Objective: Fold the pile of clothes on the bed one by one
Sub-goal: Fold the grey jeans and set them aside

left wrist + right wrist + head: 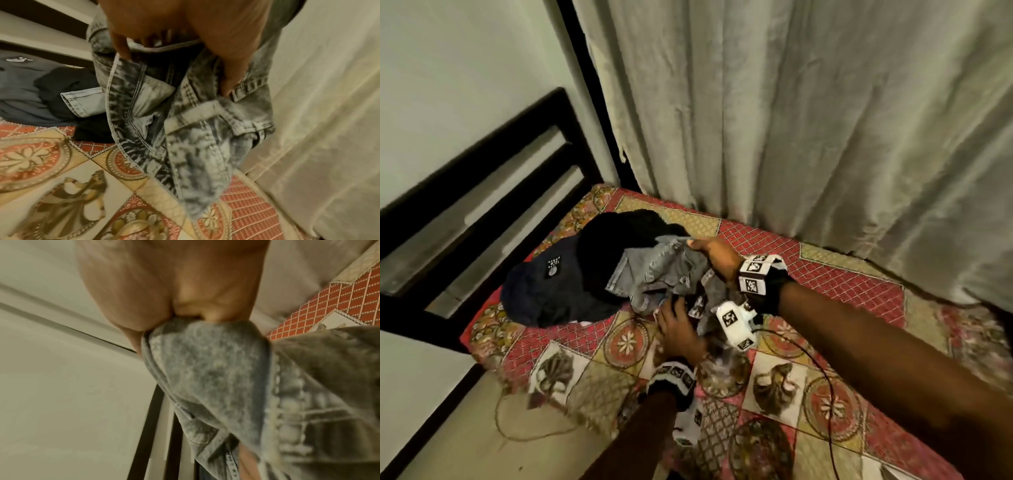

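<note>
We lift the grey washed denim garment (654, 270) off the clothes pile on the patterned bed (825, 274); our right hand (717, 257) pinches its edge, our left hand (681, 329) grips lower, so it opens out.

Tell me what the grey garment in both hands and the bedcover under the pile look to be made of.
Grey garment: apparently acid-washed denim, matte, going by the mottled bleaching, doubled topstitched seams and belt loops. Bedcover: seemingly printed woven cotton, matte; red lattice and floral medallions lie flat, though stitching cannot be ruled out.
</note>
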